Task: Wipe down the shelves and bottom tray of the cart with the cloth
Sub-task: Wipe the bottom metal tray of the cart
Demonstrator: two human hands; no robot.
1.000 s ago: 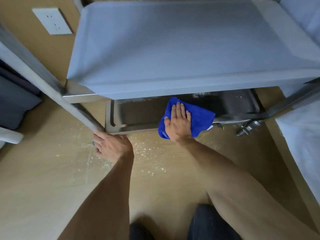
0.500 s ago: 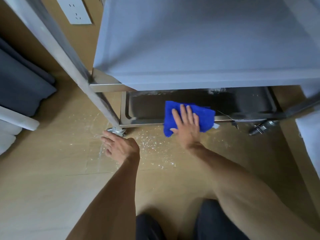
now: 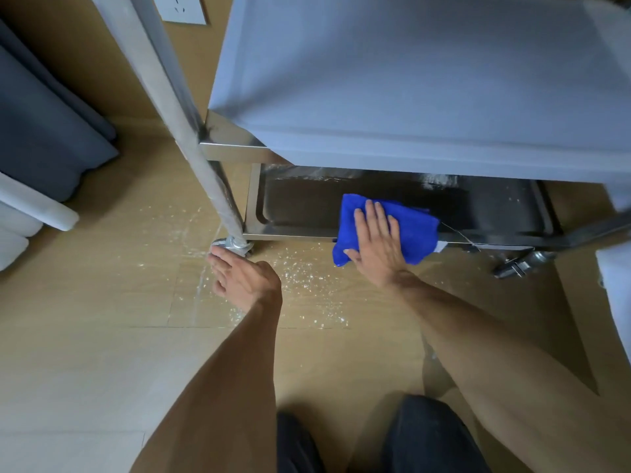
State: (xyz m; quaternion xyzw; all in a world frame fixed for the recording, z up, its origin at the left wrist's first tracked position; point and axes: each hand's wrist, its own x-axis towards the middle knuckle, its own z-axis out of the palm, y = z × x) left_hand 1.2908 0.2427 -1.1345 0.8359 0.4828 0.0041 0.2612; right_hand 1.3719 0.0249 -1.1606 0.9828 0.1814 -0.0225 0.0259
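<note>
The right hand [image 3: 377, 245] pressed flat, fingers straight, on a blue plush cloth [image 3: 387, 228] draped over the front lip of the cart's steel bottom tray [image 3: 297, 213]. The left hand [image 3: 244, 279], grip released, rested on the tan floor [image 3: 102, 302] beside a caster [image 3: 234, 245]. White specks littered the floor.

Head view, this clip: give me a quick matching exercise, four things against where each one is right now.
Things:
1. blue cloth
2. left hand
3. wall socket
4. right hand

Places:
A. top left, on the wall
B. flat on top of the cloth
C. draped over the bottom tray's front rim
D. low over the floor beside the cart's front left caster

Pairs: 1-C, 2-D, 3-A, 4-B
</note>
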